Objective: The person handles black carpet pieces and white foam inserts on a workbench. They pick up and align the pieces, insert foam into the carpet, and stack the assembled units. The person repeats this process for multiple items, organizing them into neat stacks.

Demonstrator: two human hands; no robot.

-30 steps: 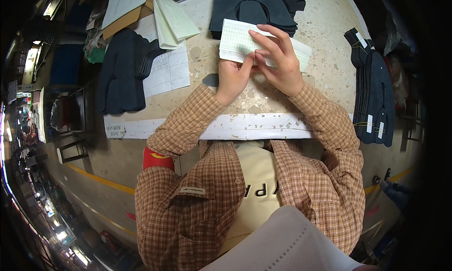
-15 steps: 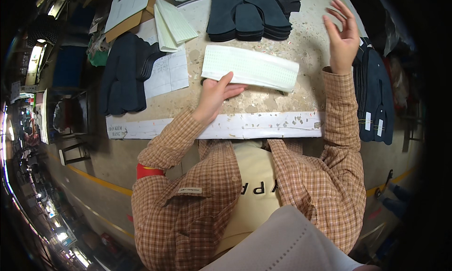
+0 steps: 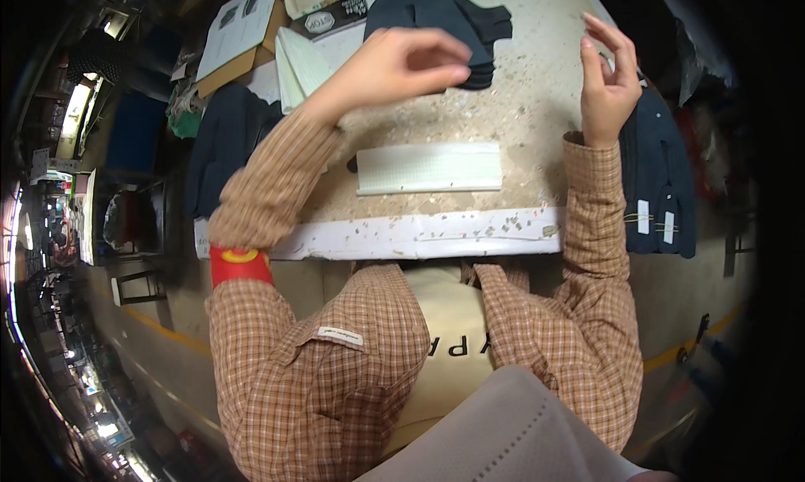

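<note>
Over the near part of a stack of dark navy cut pieces [image 3: 423,8] hovers my left hand [image 3: 407,67], its fingers curved and parted from the thumb, with nothing seen in it. Its fingertips are a little blurred, and it hides part of the stack. At the right side of the table my right hand [image 3: 610,88] is raised, fingers half bent and apart, no object visible in it. A folded pale green-white sheet [image 3: 429,168] lies flat near the table's front edge, touched by neither hand. Something small and dark shows at its left end.
Scraps litter the table [image 3: 520,121]. Another folded pale sheet [image 3: 293,63] and dark pieces [image 3: 222,147] are at left, partly behind my sleeve. A cardboard box [image 3: 239,63] with a paper stands far left, beside a black-and-white box [image 3: 331,17]. Tagged dark pieces [image 3: 662,163] hang at right.
My left hand has let go of the folded sheet and moved up to the dark stack. The sheet now lies flat on the table. My right hand's fingers are more bent.
</note>
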